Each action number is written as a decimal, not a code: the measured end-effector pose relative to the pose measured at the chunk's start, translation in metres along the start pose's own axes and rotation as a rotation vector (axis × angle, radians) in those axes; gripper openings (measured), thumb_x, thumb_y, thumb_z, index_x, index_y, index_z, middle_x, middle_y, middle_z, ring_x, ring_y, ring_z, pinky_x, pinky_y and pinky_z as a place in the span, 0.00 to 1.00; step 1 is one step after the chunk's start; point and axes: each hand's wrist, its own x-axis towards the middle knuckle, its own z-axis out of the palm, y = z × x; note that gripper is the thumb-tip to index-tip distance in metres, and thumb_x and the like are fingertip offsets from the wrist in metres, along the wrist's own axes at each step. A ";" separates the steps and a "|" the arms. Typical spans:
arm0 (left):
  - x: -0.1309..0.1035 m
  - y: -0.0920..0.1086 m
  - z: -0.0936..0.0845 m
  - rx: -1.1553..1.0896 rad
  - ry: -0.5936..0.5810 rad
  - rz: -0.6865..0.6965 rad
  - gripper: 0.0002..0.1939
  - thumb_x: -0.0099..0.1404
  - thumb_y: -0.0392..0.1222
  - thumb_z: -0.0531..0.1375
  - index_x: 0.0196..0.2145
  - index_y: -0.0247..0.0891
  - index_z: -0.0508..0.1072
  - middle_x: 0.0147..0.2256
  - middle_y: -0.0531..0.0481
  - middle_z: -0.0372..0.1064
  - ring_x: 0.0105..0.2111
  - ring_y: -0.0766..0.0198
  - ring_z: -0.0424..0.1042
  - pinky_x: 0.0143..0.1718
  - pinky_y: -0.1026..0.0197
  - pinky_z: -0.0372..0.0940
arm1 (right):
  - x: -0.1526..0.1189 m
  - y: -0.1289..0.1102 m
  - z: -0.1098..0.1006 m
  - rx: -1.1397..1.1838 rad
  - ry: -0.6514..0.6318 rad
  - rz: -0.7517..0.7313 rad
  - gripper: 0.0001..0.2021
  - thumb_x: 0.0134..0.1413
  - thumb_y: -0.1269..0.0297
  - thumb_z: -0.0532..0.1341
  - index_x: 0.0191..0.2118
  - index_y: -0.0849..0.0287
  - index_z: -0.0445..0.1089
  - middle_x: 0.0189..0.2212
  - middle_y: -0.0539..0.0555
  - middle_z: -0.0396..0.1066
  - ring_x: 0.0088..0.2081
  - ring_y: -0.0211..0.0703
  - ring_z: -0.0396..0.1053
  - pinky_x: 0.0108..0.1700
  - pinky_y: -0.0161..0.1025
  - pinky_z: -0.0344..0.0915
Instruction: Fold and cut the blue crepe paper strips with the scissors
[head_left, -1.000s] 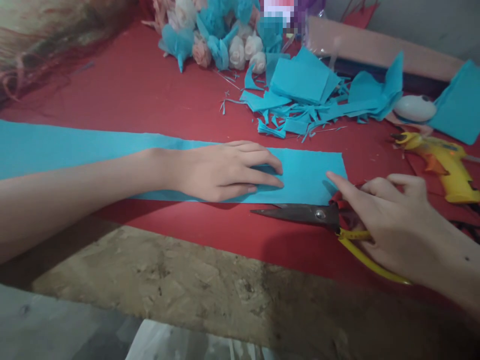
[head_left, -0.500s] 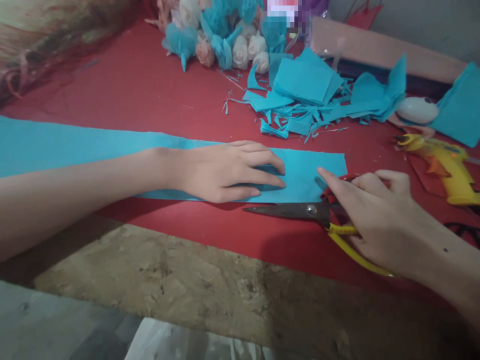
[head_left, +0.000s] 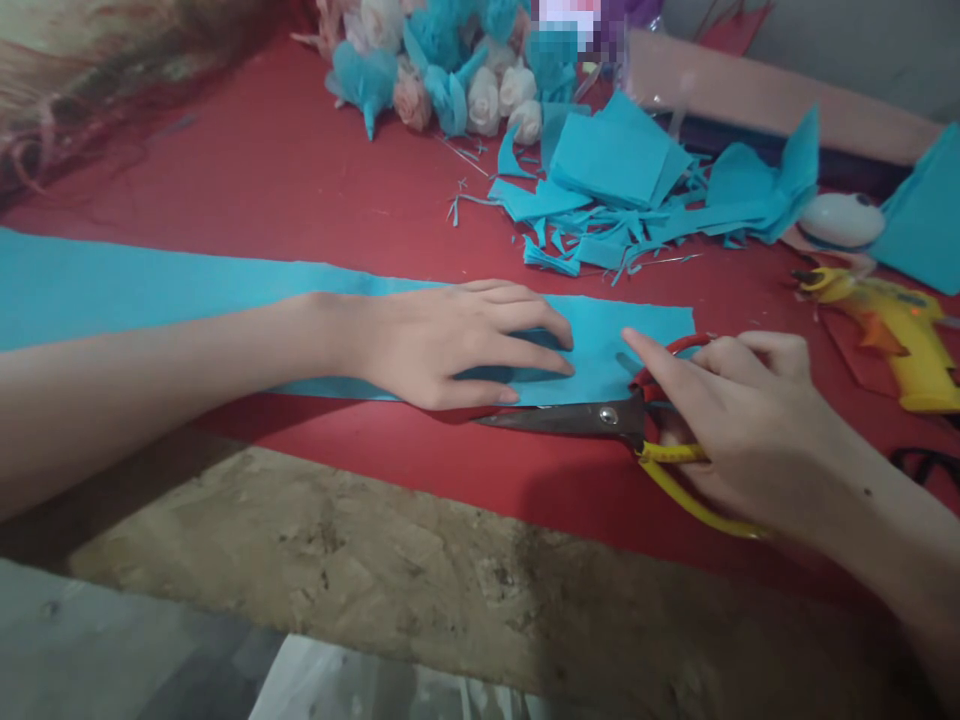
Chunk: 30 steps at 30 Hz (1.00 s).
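Blue strip (head_left: 225, 285) enters at left, runs under the left hand (head_left: 442, 340) and past its fingertips; right end sits by the right hand's fingers. Left hand flat on the strip, fingers slightly spread, gripping nothing. Scissors (head_left: 626, 418) on the near side of the left fingers, along the strip's near edge. Changed: scissors and right hand slid left, left hand stayed put — probably sets the blades further along that edge. Tip points left, just near-side of the left fingers; long axis roughly parallel to the strip. Can't tell if strip is between the blades. Right hand (head_left: 757, 410) grasps the handles, index finger stretched over the strip — thumb hidden. Glue gun (head_left: 892, 315) right of those fingers, apart.
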 end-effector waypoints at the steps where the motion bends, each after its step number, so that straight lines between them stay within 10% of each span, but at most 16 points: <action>1: 0.000 0.000 0.000 -0.001 0.001 0.003 0.21 0.67 0.43 0.50 0.55 0.36 0.65 0.57 0.37 0.58 0.57 0.52 0.57 0.59 0.52 0.50 | 0.000 0.000 0.000 -0.001 0.001 -0.002 0.29 0.44 0.75 0.51 0.56 0.80 0.56 0.27 0.57 0.66 0.34 0.51 0.57 0.39 0.45 0.52; 30: -0.001 0.000 -0.001 -0.050 -0.005 -0.017 0.22 0.70 0.42 0.43 0.55 0.36 0.66 0.57 0.39 0.59 0.57 0.55 0.57 0.60 0.56 0.47 | -0.004 0.001 -0.008 0.076 0.035 -0.059 0.24 0.52 0.79 0.48 0.56 0.74 0.57 0.22 0.52 0.63 0.31 0.47 0.56 0.37 0.44 0.53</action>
